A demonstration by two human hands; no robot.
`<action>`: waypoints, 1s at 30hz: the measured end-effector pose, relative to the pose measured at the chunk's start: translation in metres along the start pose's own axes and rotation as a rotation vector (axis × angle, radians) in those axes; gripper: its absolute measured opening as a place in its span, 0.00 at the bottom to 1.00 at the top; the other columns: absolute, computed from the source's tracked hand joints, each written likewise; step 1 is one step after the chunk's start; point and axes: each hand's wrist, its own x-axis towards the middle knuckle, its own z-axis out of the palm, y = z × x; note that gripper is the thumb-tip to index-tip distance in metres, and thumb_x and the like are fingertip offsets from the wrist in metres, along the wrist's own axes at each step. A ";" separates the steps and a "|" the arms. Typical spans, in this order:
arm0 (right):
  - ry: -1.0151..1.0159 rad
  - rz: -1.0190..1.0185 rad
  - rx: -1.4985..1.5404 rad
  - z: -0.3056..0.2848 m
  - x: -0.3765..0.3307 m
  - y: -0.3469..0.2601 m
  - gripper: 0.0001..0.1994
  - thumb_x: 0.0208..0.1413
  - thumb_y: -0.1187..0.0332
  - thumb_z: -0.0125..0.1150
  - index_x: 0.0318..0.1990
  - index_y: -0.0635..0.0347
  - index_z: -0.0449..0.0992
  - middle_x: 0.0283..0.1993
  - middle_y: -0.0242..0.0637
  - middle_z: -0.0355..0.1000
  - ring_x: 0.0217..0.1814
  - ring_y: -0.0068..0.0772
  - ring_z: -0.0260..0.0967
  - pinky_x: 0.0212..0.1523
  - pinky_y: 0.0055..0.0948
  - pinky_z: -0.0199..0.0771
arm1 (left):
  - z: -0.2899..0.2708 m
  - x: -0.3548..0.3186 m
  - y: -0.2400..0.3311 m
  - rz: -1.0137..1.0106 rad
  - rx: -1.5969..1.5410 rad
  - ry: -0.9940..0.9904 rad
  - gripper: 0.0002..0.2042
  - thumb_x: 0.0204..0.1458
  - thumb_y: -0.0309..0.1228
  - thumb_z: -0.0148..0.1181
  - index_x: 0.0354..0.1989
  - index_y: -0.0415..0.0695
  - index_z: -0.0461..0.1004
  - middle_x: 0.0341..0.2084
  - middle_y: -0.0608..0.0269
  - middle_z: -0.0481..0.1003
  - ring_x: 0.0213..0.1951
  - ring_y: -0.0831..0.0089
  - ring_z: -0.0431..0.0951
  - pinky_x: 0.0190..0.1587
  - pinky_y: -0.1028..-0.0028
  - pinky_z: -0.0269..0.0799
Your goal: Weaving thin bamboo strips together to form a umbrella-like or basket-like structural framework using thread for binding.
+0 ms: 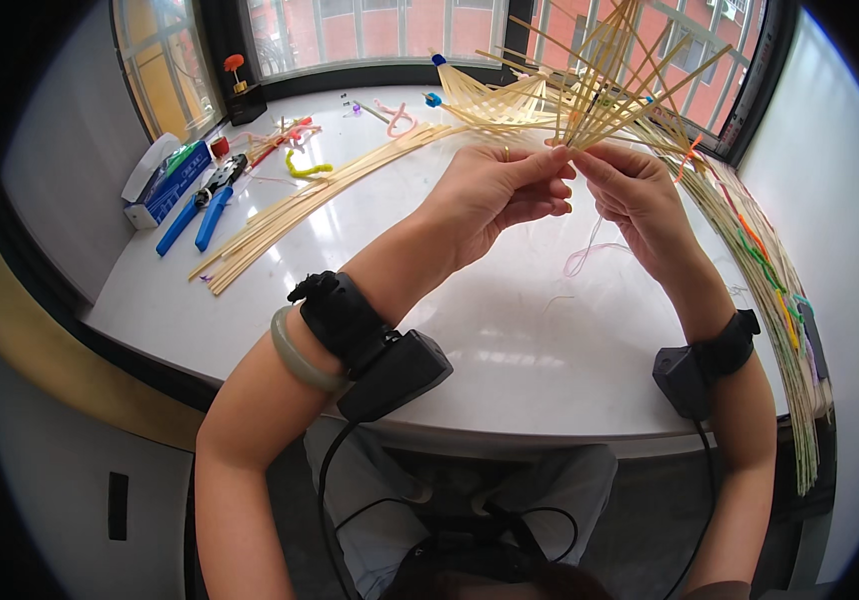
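Note:
Both hands are raised over the far part of the white table, fingertips close together. My left hand [510, 190] pinches the gathered lower end of a woven fan of thin bamboo strips [610, 85]. My right hand [640, 195] pinches the same gathered end from the other side. Above my fingers the strips spread and cross each other in front of the window. A thin pale thread [590, 250] hangs below my hands toward the tabletop. What lies exactly between the fingertips is hidden.
Loose bamboo strips [320, 195] lie left of centre beside blue-handled pliers [212, 205] and a blue box [175, 180]. Another woven bamboo piece [495, 95] rests at the back. Long strips with coloured ties [760, 250] line the right edge. A yellow-green pipe cleaner [307, 168] lies far left.

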 end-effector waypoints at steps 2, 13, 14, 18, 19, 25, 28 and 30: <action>-0.059 0.030 0.101 -0.002 0.001 0.002 0.10 0.51 0.65 0.57 0.36 0.62 0.76 0.16 0.17 0.57 0.17 0.09 0.43 0.18 0.14 0.42 | 0.000 0.000 0.000 -0.020 -0.021 -0.041 0.12 0.51 0.36 0.53 0.30 0.38 0.70 0.21 0.66 0.71 0.25 0.81 0.73 0.28 0.87 0.71; -0.126 0.070 0.268 0.004 0.003 0.006 0.10 0.52 0.66 0.55 0.37 0.63 0.74 0.14 0.17 0.51 0.16 0.09 0.42 0.18 0.14 0.41 | 0.000 0.000 -0.004 -0.058 -0.207 -0.193 0.12 0.52 0.35 0.51 0.34 0.37 0.68 0.22 0.67 0.68 0.24 0.83 0.70 0.26 0.91 0.71; -0.126 0.070 0.269 0.003 0.003 0.007 0.10 0.52 0.66 0.55 0.37 0.63 0.74 0.14 0.17 0.51 0.16 0.09 0.42 0.18 0.14 0.41 | 0.000 -0.001 -0.004 -0.049 -0.227 -0.192 0.11 0.52 0.34 0.51 0.34 0.37 0.68 0.23 0.67 0.69 0.25 0.83 0.71 0.26 0.91 0.71; -0.077 0.077 0.303 0.001 0.000 0.006 0.10 0.51 0.66 0.56 0.37 0.64 0.74 0.14 0.17 0.51 0.16 0.09 0.42 0.18 0.14 0.41 | 0.005 -0.006 0.000 -0.086 -0.291 -0.185 0.08 0.51 0.29 0.51 0.36 0.37 0.68 0.27 0.64 0.71 0.27 0.82 0.72 0.27 0.89 0.72; -0.091 0.087 0.296 0.000 0.000 0.005 0.11 0.51 0.66 0.56 0.38 0.64 0.74 0.14 0.17 0.51 0.16 0.09 0.41 0.18 0.14 0.41 | 0.004 -0.005 -0.001 -0.087 -0.291 -0.185 0.08 0.51 0.29 0.51 0.36 0.37 0.68 0.27 0.64 0.71 0.27 0.82 0.72 0.27 0.89 0.72; -0.081 0.097 0.124 -0.001 0.000 0.001 0.11 0.51 0.67 0.56 0.38 0.66 0.74 0.16 0.20 0.58 0.18 0.09 0.47 0.20 0.14 0.47 | 0.000 -0.001 -0.006 -0.048 -0.247 -0.062 0.07 0.51 0.26 0.51 0.36 0.37 0.70 0.26 0.63 0.72 0.27 0.82 0.73 0.29 0.88 0.71; 0.117 -0.211 -0.330 0.006 0.002 0.004 0.12 0.52 0.67 0.55 0.38 0.68 0.74 0.20 0.26 0.67 0.22 0.12 0.57 0.23 0.13 0.55 | -0.001 0.000 -0.006 0.059 -0.061 0.048 0.06 0.50 0.26 0.52 0.32 0.36 0.71 0.24 0.63 0.73 0.26 0.81 0.73 0.31 0.86 0.72; 0.105 -0.169 -0.414 0.002 -0.001 0.000 0.12 0.52 0.67 0.55 0.36 0.69 0.74 0.25 0.31 0.71 0.26 0.14 0.62 0.28 0.14 0.61 | 0.000 -0.001 -0.005 0.140 0.060 0.178 0.06 0.50 0.27 0.52 0.30 0.36 0.72 0.24 0.61 0.74 0.25 0.80 0.74 0.32 0.84 0.72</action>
